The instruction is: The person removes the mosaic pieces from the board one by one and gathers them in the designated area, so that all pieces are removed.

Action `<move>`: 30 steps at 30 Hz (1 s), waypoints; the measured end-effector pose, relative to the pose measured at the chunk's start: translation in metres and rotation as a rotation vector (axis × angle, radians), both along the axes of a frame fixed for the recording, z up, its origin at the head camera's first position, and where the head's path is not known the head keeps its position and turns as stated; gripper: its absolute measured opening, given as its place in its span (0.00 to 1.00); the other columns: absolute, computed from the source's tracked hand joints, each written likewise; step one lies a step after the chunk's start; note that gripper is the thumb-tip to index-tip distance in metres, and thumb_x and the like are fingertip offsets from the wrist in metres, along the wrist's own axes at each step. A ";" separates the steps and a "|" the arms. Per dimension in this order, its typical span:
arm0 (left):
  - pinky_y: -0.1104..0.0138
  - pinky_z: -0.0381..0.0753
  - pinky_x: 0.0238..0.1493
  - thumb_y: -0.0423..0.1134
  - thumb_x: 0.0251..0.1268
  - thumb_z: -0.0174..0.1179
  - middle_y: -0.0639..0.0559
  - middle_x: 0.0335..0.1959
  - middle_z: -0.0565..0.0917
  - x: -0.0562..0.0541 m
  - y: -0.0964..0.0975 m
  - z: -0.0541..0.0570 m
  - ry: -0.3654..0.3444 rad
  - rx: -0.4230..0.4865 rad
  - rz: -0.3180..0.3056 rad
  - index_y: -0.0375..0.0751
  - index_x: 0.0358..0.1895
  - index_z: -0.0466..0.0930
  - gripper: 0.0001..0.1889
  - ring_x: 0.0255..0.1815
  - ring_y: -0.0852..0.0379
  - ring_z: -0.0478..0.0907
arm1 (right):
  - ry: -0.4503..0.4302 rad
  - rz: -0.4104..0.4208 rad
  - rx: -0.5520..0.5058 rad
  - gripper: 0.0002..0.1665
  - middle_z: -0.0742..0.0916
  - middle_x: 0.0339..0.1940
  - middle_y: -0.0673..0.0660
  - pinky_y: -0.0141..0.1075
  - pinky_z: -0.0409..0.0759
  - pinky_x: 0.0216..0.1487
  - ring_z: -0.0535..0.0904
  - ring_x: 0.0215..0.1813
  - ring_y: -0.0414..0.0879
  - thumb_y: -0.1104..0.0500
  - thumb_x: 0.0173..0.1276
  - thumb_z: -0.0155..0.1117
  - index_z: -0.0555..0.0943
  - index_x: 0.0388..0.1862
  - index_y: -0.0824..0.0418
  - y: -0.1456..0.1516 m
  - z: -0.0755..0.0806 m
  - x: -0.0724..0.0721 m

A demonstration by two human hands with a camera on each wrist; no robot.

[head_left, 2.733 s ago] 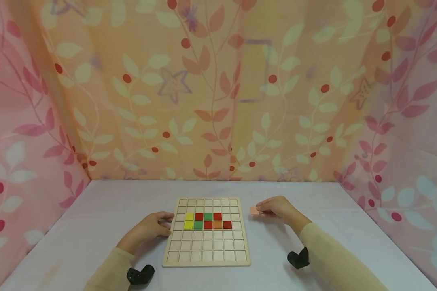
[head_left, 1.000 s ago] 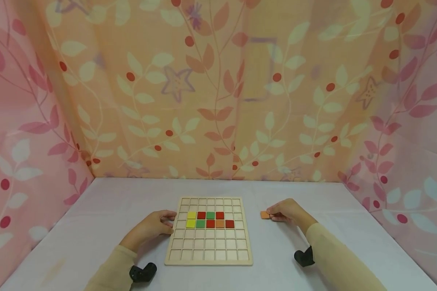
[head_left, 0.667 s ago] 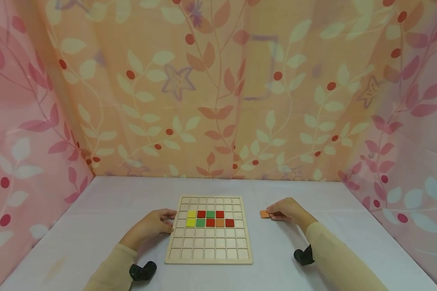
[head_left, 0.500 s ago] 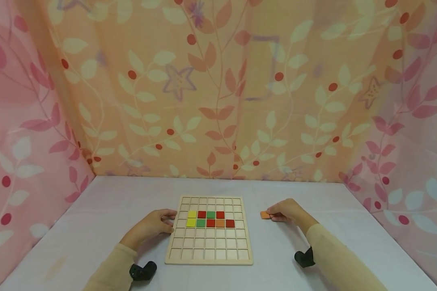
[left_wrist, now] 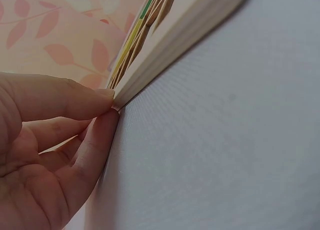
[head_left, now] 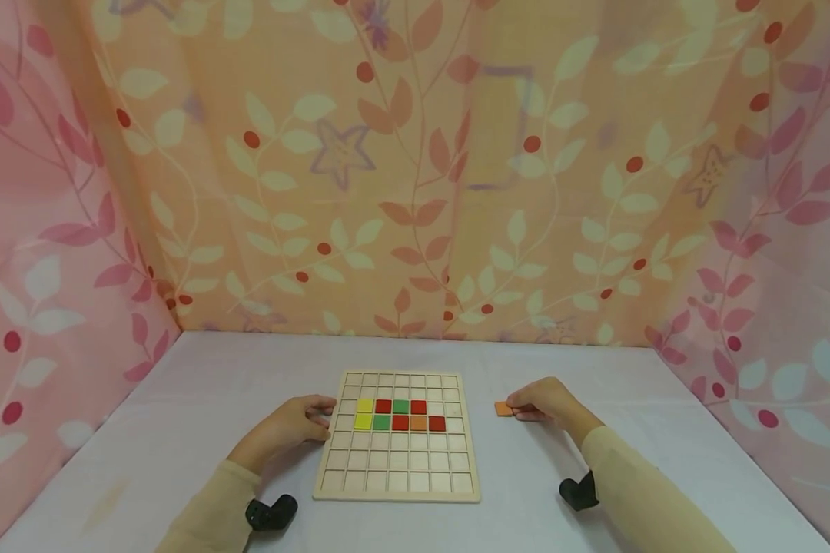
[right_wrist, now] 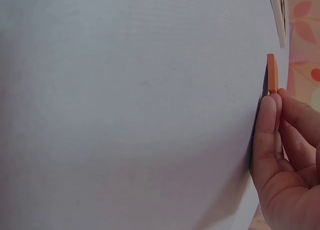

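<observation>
A pale wooden grid board [head_left: 397, 461] lies flat, with yellow, red, green and orange square tiles in two rows of its cells. Against the board's left edge rest the fingertips and thumb of my left hand [head_left: 287, 428], fingers relaxed and a gap between them. To the right of the board, my right hand [head_left: 545, 399] pinches a small orange square tile [head_left: 503, 409] by its right side. The right wrist view shows this orange tile [right_wrist: 272, 73] edge-on, sticking out past the fingertips, close over the white cloth.
A white cloth [head_left: 249, 353] covers the table. Flower-patterned curtains [head_left: 415, 192] stand at its back and both sides. Black devices [head_left: 271, 512] are strapped at both wrists, over beige sleeves.
Since the oldest frame, my right hand has shifted slightly right and nearer with the tile, which looked paler then. Over the last second both hands have stayed put. The left hand remains at the edge.
</observation>
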State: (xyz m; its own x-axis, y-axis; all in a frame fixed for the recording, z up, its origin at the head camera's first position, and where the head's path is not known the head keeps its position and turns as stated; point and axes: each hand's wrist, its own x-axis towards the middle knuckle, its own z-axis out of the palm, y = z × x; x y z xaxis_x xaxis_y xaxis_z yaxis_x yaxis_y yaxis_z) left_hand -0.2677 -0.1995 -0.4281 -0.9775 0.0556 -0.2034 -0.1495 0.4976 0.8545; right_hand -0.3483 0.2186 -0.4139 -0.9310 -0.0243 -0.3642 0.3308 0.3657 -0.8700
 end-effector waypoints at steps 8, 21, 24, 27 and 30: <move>0.65 0.81 0.40 0.20 0.50 0.66 0.38 0.55 0.80 0.000 0.000 -0.001 -0.011 0.004 0.013 0.27 0.64 0.72 0.32 0.42 0.54 0.77 | -0.002 -0.015 0.020 0.17 0.87 0.24 0.53 0.30 0.84 0.31 0.82 0.24 0.38 0.68 0.60 0.71 0.82 0.45 0.77 -0.002 -0.002 0.000; 0.65 0.82 0.41 0.20 0.51 0.66 0.39 0.55 0.80 0.000 0.001 0.000 -0.020 -0.007 0.038 0.28 0.64 0.73 0.31 0.43 0.54 0.78 | -0.004 -0.034 0.012 0.15 0.87 0.22 0.53 0.30 0.84 0.31 0.82 0.24 0.38 0.68 0.60 0.71 0.83 0.44 0.76 -0.004 0.001 0.003; 0.65 0.82 0.41 0.20 0.51 0.65 0.38 0.55 0.80 0.000 0.002 0.000 -0.018 -0.007 0.034 0.28 0.64 0.73 0.31 0.43 0.54 0.78 | 0.008 -0.032 0.036 0.16 0.86 0.21 0.52 0.30 0.84 0.31 0.82 0.24 0.38 0.65 0.61 0.71 0.84 0.45 0.74 -0.005 0.004 0.005; 0.65 0.81 0.41 0.20 0.51 0.65 0.38 0.55 0.79 0.000 0.002 0.000 -0.018 -0.001 0.032 0.28 0.64 0.73 0.31 0.43 0.54 0.78 | 0.059 -0.023 0.079 0.16 0.86 0.21 0.51 0.29 0.83 0.31 0.81 0.23 0.39 0.63 0.61 0.71 0.85 0.44 0.74 -0.007 0.006 0.004; 0.65 0.81 0.41 0.19 0.51 0.65 0.38 0.55 0.79 0.000 0.002 0.000 -0.018 0.002 0.034 0.28 0.64 0.73 0.31 0.44 0.54 0.78 | 0.113 -0.025 0.103 0.15 0.86 0.20 0.51 0.29 0.82 0.30 0.80 0.23 0.39 0.63 0.61 0.71 0.86 0.42 0.75 -0.008 0.009 0.004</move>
